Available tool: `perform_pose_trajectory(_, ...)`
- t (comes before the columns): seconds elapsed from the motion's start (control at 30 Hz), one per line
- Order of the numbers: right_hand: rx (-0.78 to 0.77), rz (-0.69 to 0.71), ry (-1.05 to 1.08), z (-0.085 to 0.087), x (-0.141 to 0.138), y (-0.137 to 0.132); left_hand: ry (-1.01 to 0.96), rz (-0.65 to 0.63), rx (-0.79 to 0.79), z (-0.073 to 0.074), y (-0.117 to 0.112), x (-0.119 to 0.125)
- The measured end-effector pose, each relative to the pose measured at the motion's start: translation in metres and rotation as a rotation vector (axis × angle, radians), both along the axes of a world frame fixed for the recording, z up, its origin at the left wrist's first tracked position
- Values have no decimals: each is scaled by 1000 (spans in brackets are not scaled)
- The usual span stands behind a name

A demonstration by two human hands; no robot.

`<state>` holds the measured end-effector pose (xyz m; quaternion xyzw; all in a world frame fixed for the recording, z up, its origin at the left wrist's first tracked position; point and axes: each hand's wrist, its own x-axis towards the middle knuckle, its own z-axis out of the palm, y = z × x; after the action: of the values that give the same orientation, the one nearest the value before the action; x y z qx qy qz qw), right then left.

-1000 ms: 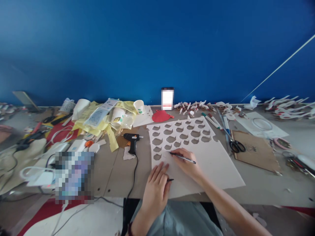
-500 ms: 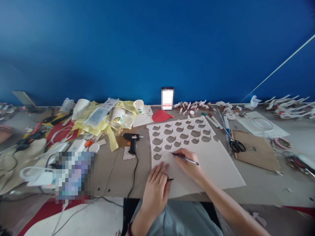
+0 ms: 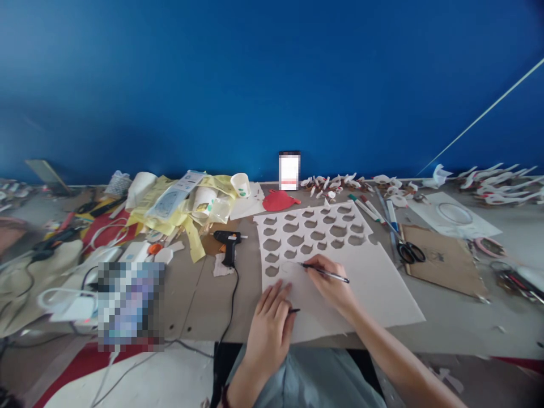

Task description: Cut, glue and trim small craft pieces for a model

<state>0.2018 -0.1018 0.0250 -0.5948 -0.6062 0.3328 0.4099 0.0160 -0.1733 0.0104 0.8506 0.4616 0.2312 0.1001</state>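
A large white sheet [image 3: 374, 283] with several rows of cut-out holes lies on the table in front of me. My right hand [image 3: 331, 286] grips a dark pen [image 3: 325, 273], its tip touching the sheet just below the holes. My left hand [image 3: 270, 326] rests flat with fingers stretched out on the sheet's near left corner; a small dark object [image 3: 294, 310] pokes out beside its fingers.
A black glue gun [image 3: 228, 241] with its cord lies left of the sheet. Scissors [image 3: 407, 249] and markers [image 3: 365, 209] sit to the right beside brown cardboard [image 3: 442, 263]. Yellow paper, cups and cables crowd the left. A red cut-out [image 3: 278, 200] and small white pieces lie along the blue wall.
My right hand and the pen have slid slightly to the right along the sheet. The left hand has stayed in place.
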Motion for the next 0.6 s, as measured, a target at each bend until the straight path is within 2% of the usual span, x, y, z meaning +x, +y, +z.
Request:
perform_pose_trajectory(0.2,14,-33,3,1,2,1,-4,2,2,0,0,0)
perform_pose_trajectory(0.6,27,-12,-11,-4,1,2,2,-6,-6,-2,0,-1)
